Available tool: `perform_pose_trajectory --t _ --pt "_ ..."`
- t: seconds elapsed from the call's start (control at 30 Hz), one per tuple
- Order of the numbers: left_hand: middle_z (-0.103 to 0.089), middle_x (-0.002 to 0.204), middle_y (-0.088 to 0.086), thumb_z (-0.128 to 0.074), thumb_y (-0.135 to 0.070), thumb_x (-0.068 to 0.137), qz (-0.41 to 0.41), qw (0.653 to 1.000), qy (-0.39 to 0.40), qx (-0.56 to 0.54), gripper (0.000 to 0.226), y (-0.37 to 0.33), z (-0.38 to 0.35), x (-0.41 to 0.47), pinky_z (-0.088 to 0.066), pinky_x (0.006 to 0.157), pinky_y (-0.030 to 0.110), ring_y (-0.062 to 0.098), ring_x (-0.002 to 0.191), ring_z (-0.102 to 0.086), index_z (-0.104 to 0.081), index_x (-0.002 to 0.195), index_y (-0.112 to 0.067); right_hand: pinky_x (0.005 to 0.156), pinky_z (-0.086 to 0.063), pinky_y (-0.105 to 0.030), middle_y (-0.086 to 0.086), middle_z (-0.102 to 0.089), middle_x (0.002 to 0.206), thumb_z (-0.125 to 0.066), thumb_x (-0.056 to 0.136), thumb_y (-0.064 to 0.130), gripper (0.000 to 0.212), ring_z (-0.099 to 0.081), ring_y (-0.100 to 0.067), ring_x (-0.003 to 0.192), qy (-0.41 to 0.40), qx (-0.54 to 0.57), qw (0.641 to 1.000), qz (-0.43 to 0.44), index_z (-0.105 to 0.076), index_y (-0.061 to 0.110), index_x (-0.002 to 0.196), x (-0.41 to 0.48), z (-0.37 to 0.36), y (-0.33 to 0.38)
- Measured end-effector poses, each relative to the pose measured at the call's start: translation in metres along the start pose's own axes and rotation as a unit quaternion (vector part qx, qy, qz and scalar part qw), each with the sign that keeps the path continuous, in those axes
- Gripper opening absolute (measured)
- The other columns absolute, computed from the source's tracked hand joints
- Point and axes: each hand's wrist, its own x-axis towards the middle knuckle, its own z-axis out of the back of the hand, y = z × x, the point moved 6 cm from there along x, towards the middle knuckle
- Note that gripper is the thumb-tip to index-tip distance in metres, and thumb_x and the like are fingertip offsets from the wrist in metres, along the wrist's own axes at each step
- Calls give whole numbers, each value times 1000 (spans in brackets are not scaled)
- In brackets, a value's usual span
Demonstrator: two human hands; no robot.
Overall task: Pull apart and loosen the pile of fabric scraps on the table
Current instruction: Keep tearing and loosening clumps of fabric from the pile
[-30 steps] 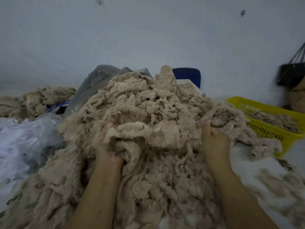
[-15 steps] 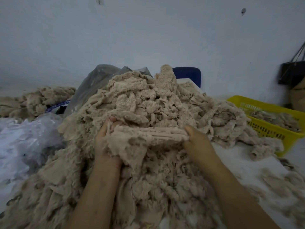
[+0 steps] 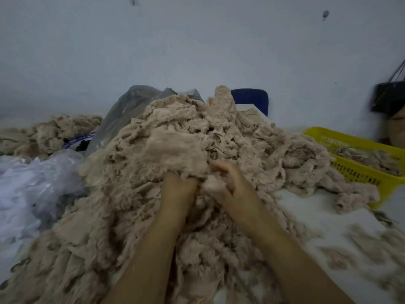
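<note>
A person's two bare hands work in the middle of the frame, pushed into a tall pile of beige fabric scraps [image 3: 252, 139] that fills the centre of a white tabletop [image 3: 317, 213].

The left hand [image 3: 178, 183] is buried to the knuckles under a blurred clump [image 3: 175, 148]. Its fingers are hidden, so its grip cannot be told. The right hand [image 3: 230, 181], just beside it, curls its fingers round a small tuft of scraps [image 3: 211, 184].

Likely risks:
- The pile is heaped high and steep. A hard pull from its middle could make the top slide toward the person or to the lower left.
- Tangled strips may drag a much larger mass than intended.
- Loose bits already lie on the bare tabletop at lower right. Brisk tugging could flick more of them off the edge.

Room to move:
- At right, the pile's skirt reaches a yellow basket [image 3: 359, 148] that also holds scraps, so a pull that way could mix the two.
- At left, crumpled white plastic [image 3: 28, 185] and a grey plastic bag [image 3: 129, 106] press against the pile.
- The wall stands close behind.
- The open space is the bare strip at lower right and the air above the pile, so lifting up and toward the person looks the safest direction.
</note>
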Motion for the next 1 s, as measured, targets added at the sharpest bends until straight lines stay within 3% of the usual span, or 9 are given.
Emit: perform_pose_trajectory --t 0.07,0.13,0.23,0.43,0.53,0.63,0.7,0.83,1.0 --pt "-65 93 3 -64 -6 86 4 1000 19 0 19 -1 -10 -3 -51 77 25 13 87 -65 -60 105 -10 75 -41 -7 46 -35 124 -47 67 90 74 -46 19 107 27 -63 997 20 -30 58 132 1 -16 -3" --pt "-71 98 1 -58 -10 93 27 998 -19 -54 21 -4 -6 -7 -57 79 32 18 93 -69 -62 112 -15 72 -38 -5 26 -45 127 -51 86 70 56 -50 14 100 2 -93 995 22 -43 42 134 5 -14 -8" --pt "-75 102 8 -66 -24 91 139 952 -57 -266 24 6 9 -8 -61 69 40 27 91 -73 -69 114 -17 55 -29 -19 -4 -60 84 -45 103 21 28 -54 -22 79 -165 -95 980 -60 -64 2 95 10 25 -31" --pt "-70 109 18 -52 -39 99 217 857 -15 -466 37 3 3 -8 -59 54 36 25 86 -73 -65 123 -14 51 -27 -24 12 -48 74 -30 107 29 31 -43 0 64 -288 -84 949 -96 -55 15 94 9 69 -48" --pt "-65 92 3 -43 -38 103 205 837 -48 -506 35 2 14 -5 -57 45 32 10 73 -65 -71 90 -21 53 -25 -26 12 -50 81 -30 107 27 31 -45 -7 70 -341 -87 931 -100 -57 14 98 4 87 -54" --pt "-72 97 9 -39 -39 103 171 848 -61 -498 38 8 32 3 -57 87 40 22 90 -70 -65 98 -12 65 -28 -30 -7 -56 92 -30 107 22 37 -52 -26 84 -390 -90 903 -156 -62 3 104 -7 117 -76" --pt "-69 116 16 -39 -41 102 153 854 -49 -495 43 7 37 7 -50 92 49 31 104 -66 -65 111 -7 63 -28 -31 -9 -58 94 -32 106 22 37 -51 -27 83 -414 -79 890 -173 -64 3 104 -12 125 -78" --pt "-74 104 14 -47 -45 98 168 835 45 -521 47 -1 14 -1 -60 64 42 30 89 -73 -78 103 -10 65 -39 -16 5 -62 97 -34 94 61 47 -57 -8 88 -234 -19 971 -49 -63 24 94 2 61 -39" --pt "-71 111 17 -54 -45 90 181 846 180 -468 48 -10 -12 -14 -59 77 41 30 101 -70 -78 100 -5 106 -31 -24 31 -36 143 -32 74 92 65 -32 7 134 -13 26 999 -14 -42 59 129 7 7 -22"
